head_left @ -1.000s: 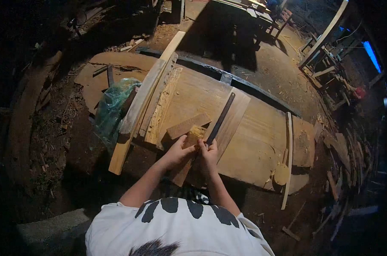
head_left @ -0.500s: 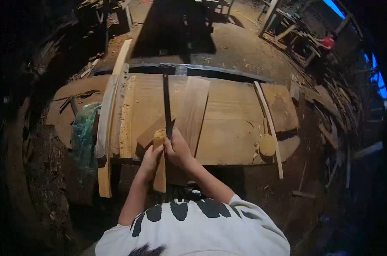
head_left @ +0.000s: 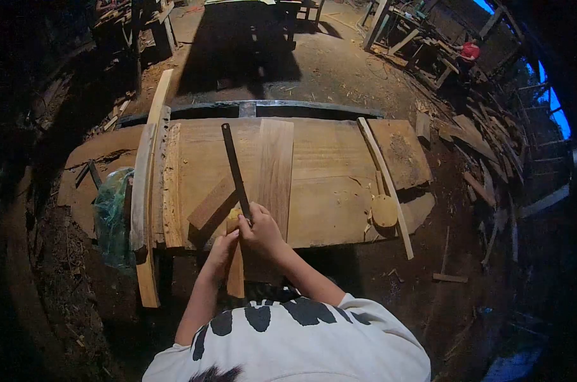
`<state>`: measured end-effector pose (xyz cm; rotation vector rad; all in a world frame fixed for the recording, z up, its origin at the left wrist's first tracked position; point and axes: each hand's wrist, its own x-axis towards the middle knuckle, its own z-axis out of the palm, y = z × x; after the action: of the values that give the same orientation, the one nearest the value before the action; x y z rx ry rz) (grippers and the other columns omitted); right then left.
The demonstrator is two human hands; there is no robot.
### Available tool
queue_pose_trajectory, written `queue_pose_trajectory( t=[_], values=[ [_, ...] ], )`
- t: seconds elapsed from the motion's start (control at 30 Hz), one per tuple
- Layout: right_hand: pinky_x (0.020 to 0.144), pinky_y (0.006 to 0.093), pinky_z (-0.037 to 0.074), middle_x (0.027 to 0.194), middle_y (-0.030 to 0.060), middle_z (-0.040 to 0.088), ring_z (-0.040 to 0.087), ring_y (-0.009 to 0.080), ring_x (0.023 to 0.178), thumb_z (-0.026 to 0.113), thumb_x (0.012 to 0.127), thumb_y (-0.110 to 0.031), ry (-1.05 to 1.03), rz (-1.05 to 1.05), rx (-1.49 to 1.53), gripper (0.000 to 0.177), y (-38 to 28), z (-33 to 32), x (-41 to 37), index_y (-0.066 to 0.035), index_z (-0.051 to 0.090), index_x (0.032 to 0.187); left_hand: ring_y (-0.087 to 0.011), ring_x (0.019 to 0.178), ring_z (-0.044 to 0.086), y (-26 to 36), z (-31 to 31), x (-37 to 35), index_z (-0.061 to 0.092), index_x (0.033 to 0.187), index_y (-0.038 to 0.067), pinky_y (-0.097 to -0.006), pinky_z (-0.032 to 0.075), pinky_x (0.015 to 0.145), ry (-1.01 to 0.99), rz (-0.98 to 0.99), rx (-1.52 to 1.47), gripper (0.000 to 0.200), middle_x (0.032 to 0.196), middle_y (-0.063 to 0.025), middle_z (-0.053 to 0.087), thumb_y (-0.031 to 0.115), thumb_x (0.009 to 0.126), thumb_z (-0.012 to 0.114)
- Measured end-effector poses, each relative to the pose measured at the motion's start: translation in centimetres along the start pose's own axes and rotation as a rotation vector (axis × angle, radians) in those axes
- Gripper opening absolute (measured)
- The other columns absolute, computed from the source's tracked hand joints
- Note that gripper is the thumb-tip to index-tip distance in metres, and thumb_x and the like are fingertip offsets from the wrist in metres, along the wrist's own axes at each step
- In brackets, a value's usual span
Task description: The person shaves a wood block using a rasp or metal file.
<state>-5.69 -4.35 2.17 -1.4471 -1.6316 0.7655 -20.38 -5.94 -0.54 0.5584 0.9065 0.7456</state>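
My left hand [head_left: 220, 256] is closed around a narrow yellowish wooden strip [head_left: 236, 280], whose upper end points away from me and whose lower end hangs in front of my shirt. My right hand [head_left: 263, 230] grips the near end of a long, thin dark blade-like strip [head_left: 234, 164] with a small hole at its far tip. That dark strip slants up and left over the workbench. Both hands meet at the wooden strip's top end. Just left of them, a brown wooden block [head_left: 212, 209] lies at an angle on the bench, and a flat plank [head_left: 276, 165] lies beyond my right hand.
The wooden workbench [head_left: 330, 191] carries long battens [head_left: 155, 146] on the left and a thin curved lath [head_left: 388, 175] by a round yellowish piece [head_left: 384, 211] on the right. A green plastic bag [head_left: 113, 210] hangs at left. A person in red [head_left: 470, 52] is far back right.
The dark strip has swung so its far end leans left, and my right hand has come closer over the wooden strip's top. The whole view has shifted slightly.
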Motion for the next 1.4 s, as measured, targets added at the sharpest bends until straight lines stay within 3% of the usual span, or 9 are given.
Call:
queue_pose_trajectory(
  t=[0.37,0.6,0.73,0.8,1.07,1.13,1.27,1.33,1.4],
  values=[
    [0.068,0.0473,0.045,0.081,0.0259,0.054,0.055,0.0447,0.079,0.056,0.085,-0.015,0.010,0.088,0.112,0.021,3.0,-3.4,-1.4,0.003,0.049,0.091,-0.0174,0.092,0.060,0.1,0.4,-0.9,0.053,0.118,0.006,-0.0318,0.048,0.080,0.044,-0.014,0.082,0.041,0.102,-0.0052,0.062,0.033,0.087,0.058],
    [0.068,0.0438,0.047,0.080,0.0240,0.055,0.058,0.0405,0.076,0.057,0.085,-0.016,0.012,0.079,0.052,0.021,4.3,-6.4,-2.3,0.002,0.051,0.094,-0.0180,0.094,0.059,-0.7,-0.1,-0.3,0.049,0.120,0.003,-0.0321,0.047,0.082,-0.019,0.011,0.024,0.042,0.107,-0.0080,0.060,0.029,0.089,0.058],
    [0.062,0.0390,0.048,0.074,0.0202,0.056,0.061,0.0317,0.069,0.056,0.086,-0.017,-0.019,0.204,0.133,0.021,4.0,-9.0,-2.9,0.003,0.053,0.093,-0.0178,0.096,0.059,-0.9,-0.4,-0.2,0.050,0.120,0.004,-0.0321,0.047,0.083,-0.011,0.018,0.038,0.041,0.108,-0.0081,0.060,0.028,0.089,0.059],
    [0.061,0.0368,0.048,0.072,0.0178,0.056,0.061,0.0282,0.067,0.056,0.086,-0.016,0.020,0.119,-0.008,0.020,4.3,-10.2,-3.2,0.002,0.055,0.093,-0.0178,0.098,0.059,-0.3,0.2,-0.8,0.049,0.121,0.004,-0.0316,0.047,0.084,0.004,0.014,0.081,0.041,0.109,-0.0082,0.060,0.027,0.089,0.059],
    [0.059,0.0330,0.048,0.069,0.0108,0.057,0.058,0.0187,0.056,0.055,0.085,-0.014,0.044,0.183,0.222,0.017,7.1,-12.0,-3.6,0.001,0.055,0.092,-0.0167,0.091,0.059,0.5,1.1,-1.5,0.047,0.123,0.005,-0.0307,0.048,0.079,0.059,-0.001,0.099,0.044,0.105,-0.0065,0.060,0.029,0.089,0.059],
    [0.056,0.0278,0.048,0.071,0.0064,0.060,0.057,0.0114,0.060,0.055,0.090,-0.011,0.044,0.065,0.049,0.010,7.9,-11.5,-3.5,-0.002,0.052,0.093,-0.0161,0.090,0.059,0.2,0.7,-1.5,0.047,0.123,0.005,-0.0305,0.048,0.077,0.074,0.004,0.102,0.044,0.105,-0.0062,0.060,0.030,0.088,0.059],
    [0.057,0.0288,0.048,0.072,0.0065,0.061,0.059,0.0127,0.061,0.054,0.090,-0.011,0.050,0.071,-0.130,0.012,7.4,-8.8,-4.5,-0.002,0.054,0.098,-0.0148,0.088,0.060,-4.0,-2.8,1.1,0.049,0.123,0.007,-0.0295,0.049,0.074,-0.009,0.039,-0.104,0.047,0.107,-0.0074,0.060,0.037,0.088,0.060],
    [0.065,0.0393,0.049,0.079,0.0189,0.063,0.062,0.0350,0.071,0.054,0.090,-0.020,-0.037,0.365,0.180,0.025,2.2,-7.4,-5.2,0.002,0.053,0.102,-0.0146,0.090,0.060,-3.8,-3.1,1.1,0.049,0.124,0.007,-0.0291,0.050,0.074,-0.003,0.030,-0.185,0.051,0.110,-0.0081,0.059,0.040,0.087,0.061],
    [0.068,0.0409,0.049,0.084,0.0219,0.063,0.062,0.0382,0.076,0.054,0.090,-0.020,-0.099,0.322,0.156,0.026,0.7,-5.3,-5.6,0.002,0.052,0.105,-0.0154,0.097,0.060,-2.6,-1.4,1.2,0.047,0.127,0.003,-0.0293,0.051,0.079,-0.266,0.032,-0.484,0.059,0.117,-0.0100,0.058,0.042,0.086,0.062]
  ],
)
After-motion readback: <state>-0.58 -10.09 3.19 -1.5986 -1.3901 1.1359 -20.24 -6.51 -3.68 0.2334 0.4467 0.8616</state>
